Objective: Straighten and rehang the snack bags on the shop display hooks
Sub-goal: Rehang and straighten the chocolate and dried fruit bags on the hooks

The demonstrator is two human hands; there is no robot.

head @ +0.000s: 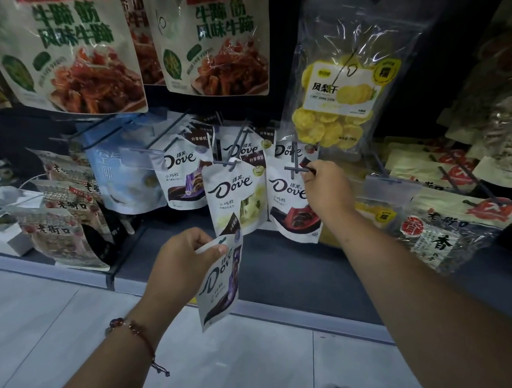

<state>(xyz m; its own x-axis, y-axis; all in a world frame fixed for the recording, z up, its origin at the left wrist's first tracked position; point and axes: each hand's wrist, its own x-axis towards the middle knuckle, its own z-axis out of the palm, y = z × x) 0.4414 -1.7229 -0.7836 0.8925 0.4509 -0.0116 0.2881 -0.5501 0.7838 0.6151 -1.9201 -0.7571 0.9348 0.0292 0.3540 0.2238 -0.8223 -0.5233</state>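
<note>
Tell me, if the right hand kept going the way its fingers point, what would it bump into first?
The right hand points up and left at the hook tip, which its fingers already seem to pinch. Just past that hangs the red Dove bag, probably the first thing pushed, though depth is hard to judge.

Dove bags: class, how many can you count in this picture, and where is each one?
6 clearly: purple bag, green bag, red bag hanging in front; two partly hidden behind; one in the left hand. More may hide behind.
</note>
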